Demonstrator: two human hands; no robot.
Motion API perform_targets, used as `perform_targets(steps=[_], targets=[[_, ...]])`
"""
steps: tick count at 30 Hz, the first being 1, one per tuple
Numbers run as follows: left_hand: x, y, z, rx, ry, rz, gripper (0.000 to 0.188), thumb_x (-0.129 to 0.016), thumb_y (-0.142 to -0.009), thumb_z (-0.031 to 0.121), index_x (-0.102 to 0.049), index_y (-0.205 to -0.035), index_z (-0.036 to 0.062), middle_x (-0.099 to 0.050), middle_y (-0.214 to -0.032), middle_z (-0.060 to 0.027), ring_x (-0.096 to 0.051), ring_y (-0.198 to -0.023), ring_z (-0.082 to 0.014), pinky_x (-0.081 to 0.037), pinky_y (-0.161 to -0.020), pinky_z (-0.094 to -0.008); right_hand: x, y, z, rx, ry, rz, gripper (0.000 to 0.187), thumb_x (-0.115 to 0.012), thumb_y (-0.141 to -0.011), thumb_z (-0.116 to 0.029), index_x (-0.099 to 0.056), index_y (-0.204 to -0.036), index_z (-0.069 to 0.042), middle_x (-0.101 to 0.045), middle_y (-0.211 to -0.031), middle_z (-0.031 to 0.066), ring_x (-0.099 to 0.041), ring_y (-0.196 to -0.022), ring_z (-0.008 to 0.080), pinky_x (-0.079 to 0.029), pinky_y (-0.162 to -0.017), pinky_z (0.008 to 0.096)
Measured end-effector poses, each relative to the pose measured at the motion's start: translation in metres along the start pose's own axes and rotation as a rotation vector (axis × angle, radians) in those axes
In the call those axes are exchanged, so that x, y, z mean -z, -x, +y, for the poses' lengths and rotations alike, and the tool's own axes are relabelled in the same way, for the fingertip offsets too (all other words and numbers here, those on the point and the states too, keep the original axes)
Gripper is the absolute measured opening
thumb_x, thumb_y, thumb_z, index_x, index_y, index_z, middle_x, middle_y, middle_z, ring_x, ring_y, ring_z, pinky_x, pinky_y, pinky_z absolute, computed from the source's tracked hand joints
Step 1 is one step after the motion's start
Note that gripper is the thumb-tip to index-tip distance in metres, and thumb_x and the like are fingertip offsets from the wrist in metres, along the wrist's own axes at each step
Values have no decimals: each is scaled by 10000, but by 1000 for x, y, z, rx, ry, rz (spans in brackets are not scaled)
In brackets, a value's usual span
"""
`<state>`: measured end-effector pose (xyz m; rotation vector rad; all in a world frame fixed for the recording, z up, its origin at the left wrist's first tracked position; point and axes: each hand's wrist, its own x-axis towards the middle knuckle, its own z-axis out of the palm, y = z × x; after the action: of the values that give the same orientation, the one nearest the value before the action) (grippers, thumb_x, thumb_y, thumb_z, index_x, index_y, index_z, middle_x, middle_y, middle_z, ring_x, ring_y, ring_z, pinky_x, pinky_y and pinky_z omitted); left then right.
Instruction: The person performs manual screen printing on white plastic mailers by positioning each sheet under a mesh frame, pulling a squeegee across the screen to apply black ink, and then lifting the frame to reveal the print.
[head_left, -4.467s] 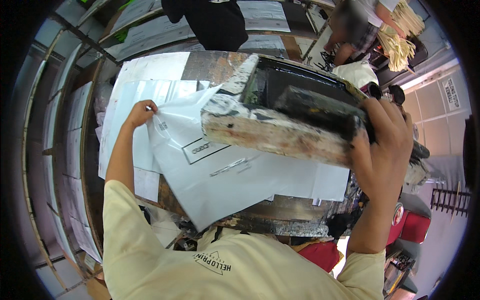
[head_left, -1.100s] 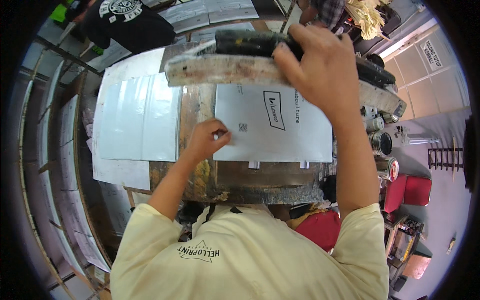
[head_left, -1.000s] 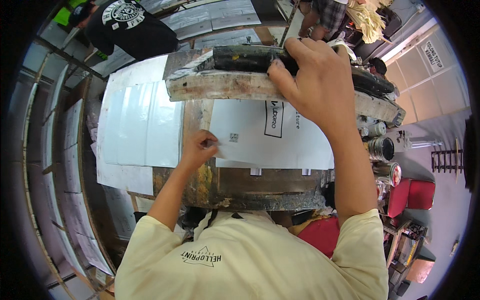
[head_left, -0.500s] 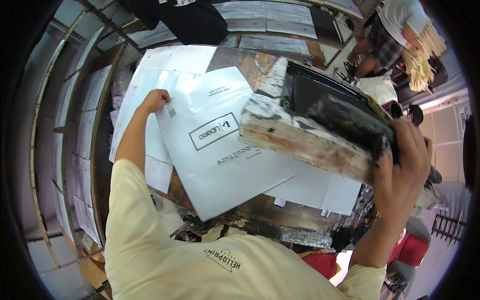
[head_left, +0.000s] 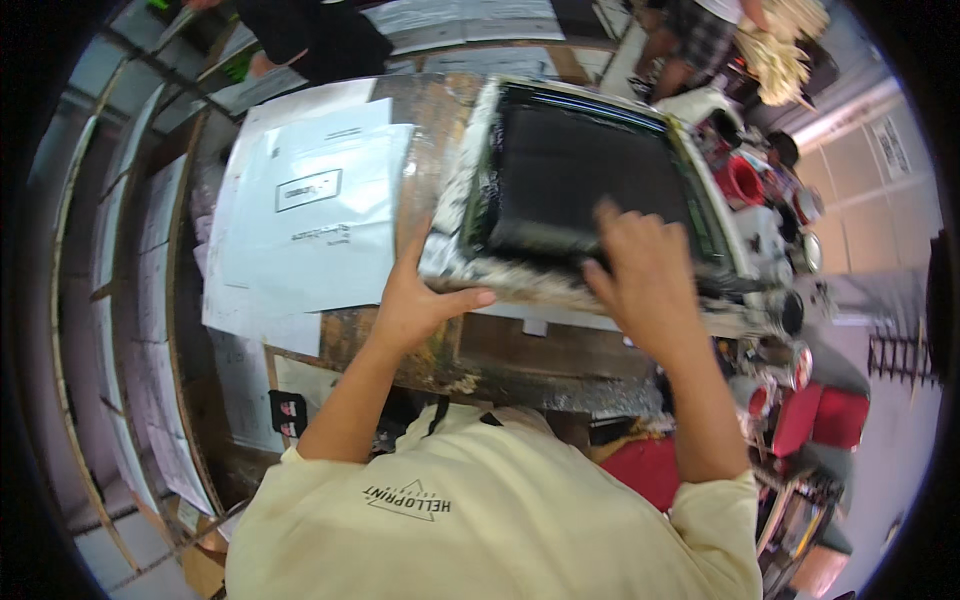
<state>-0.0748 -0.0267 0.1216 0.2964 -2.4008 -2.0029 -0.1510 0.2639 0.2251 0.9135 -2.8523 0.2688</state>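
Observation:
A screen-printing frame (head_left: 455,262) with paint-stained pale edges and a dark mesh (head_left: 600,150) lies flat on the worktable. At its near left corner my left hand (head_left: 410,305) rests with thumb and index finger spread, the thumb along the front edge. My right hand (head_left: 650,275) is over the near part of the mesh, smeared by motion. Beside its fingers a dark bar, seemingly a squeegee (head_left: 540,238), lies across the mesh; whether the fingers grip it cannot be told. Left of the frame lie white printed plastic bags (head_left: 330,240), overlapping.
Shelving racks (head_left: 180,320) holding white sheets run along the left. Paint cans and a red pot (head_left: 738,180) crowd the table's right side. Across the table stands a person in dark clothes (head_left: 320,40); another person (head_left: 690,45) is at the far right. Red chairs (head_left: 835,415) stand lower right.
The frame came down from a tilted, lifted position to flat on the table. My left hand left the printed bag for the frame's corner. My right hand moved from the frame's edge over the mesh.

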Motion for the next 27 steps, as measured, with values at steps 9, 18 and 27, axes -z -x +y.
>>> perform_targets(steps=[9, 18, 27], targets=[[-39, 33, -162, -122, -725, 29, 982, -1017, -541, 486, -660, -1340, 40, -602, -1127, -124, -558, -1103, -336, -461, -984, -457, -198, 113, -4, -115, -194, -247, 445, -829, -823, -327, -723, -1204, -124, -669, -1070, 78, -633, -1058, 300, -551, -869, 486], [-30, 41, -190, -57, -767, -36, 1255, -987, -487, 585, -543, -1543, 70, -572, -1090, -128, -524, -1036, -337, -444, -920, -468, -253, -7, 73, -27, -80, -54, 548, -858, -796, -300, -668, -1279, -123, -620, -1122, 88, -604, -1051, 333, -544, -953, 528], [-27, 31, -165, -112, -727, -61, 1290, -985, -506, 579, -495, -1574, 48, -584, -1091, -126, -534, -1008, -331, -441, -911, -473, -247, -198, 199, -9, -32, -153, 340, -682, -968, -436, -681, -1164, -158, -683, -1048, 91, -694, -1051, 332, -571, -827, 496]])
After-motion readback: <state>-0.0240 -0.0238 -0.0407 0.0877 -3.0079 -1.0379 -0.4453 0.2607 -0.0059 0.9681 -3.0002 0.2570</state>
